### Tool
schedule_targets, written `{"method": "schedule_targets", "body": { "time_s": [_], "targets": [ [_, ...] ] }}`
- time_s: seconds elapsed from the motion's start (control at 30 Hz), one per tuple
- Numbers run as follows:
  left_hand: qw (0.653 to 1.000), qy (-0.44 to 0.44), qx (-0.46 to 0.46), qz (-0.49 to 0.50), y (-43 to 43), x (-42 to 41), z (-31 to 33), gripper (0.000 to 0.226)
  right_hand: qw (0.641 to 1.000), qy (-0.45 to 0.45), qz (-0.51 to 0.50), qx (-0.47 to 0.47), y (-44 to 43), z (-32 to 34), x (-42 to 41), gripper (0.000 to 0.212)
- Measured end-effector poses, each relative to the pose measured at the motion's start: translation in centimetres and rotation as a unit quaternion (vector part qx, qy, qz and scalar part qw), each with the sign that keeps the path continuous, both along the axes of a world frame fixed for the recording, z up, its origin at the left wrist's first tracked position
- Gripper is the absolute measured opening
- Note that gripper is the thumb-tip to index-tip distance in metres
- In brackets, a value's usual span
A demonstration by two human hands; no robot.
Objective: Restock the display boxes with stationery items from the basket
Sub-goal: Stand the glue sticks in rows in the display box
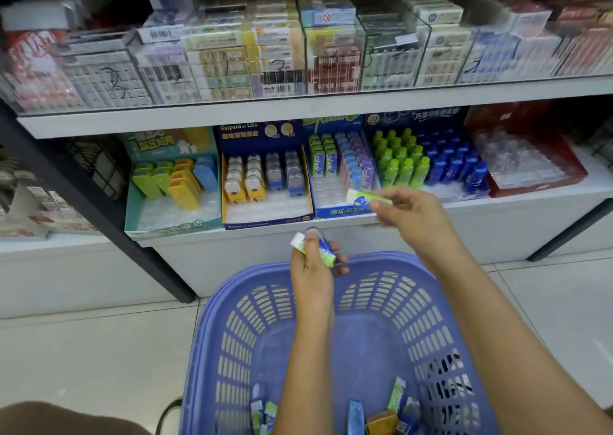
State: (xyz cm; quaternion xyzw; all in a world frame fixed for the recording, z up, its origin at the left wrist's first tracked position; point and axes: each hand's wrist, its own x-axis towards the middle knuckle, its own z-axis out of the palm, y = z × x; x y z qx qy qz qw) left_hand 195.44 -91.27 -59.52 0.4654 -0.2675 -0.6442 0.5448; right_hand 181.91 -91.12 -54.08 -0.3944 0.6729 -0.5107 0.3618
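- Stationery items [381, 414], head view: a scatter of packets lies in the bottom of the blue basket [212, 318], at 6 o'clock in the frame.
- Eraser box [345, 212], at 12 o'clock from the basket: the rear rows hold green, blue and purple packs, and the front tray cells show no stock.
- Teal box [172, 222] and navy box [265, 217], at 10 and 11 o'clock: stocked at the back only.
- Judgement: restocking is partway done, with several front rows and the basket remainder still outstanding.
- Right hand [408, 209]: pinches one green-and-white pack [363, 197], held just over the eraser box's front edge.
- Left hand [311, 268]: grips a reserve bundle of packs [323, 252] above the basket's far rim, at 7 o'clock from the right hand.
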Motion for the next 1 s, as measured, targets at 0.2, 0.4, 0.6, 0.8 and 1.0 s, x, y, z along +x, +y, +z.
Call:
{"method": "schedule_targets", "body": {
  "time_s": [0.2,0.4,0.6,0.8,1.0],
  "targets": [
    [0.999,-0.009,0.004,-0.048,-0.3,1.3,0.5,0.017,0.973,0.213,0.035,-0.083,-7.0,2.8,-1.1,0.021],
    [0.998,0.008,0.001,-0.068,-0.6,1.8,1.0,0.022,0.92,0.368,0.129,-0.038,-12.5,1.7,-1.4,0.022],
    [0.994,0.044,0.057,-0.076,-1.4,1.8,0.8,0.02,0.91,0.378,0.169,0.012,-14.4,2.1,-2.2,0.023],
    [0.991,0.084,0.066,-0.079,-1.7,2.0,0.7,0.023,0.893,0.406,0.19,0.042,-15.4,2.5,-2.2,0.029],
    [0.996,0.041,0.016,-0.082,-1.5,2.0,0.3,0.01,0.887,0.418,0.184,0.069,-15.5,2.2,-2.3,0.032]
  ]
}}
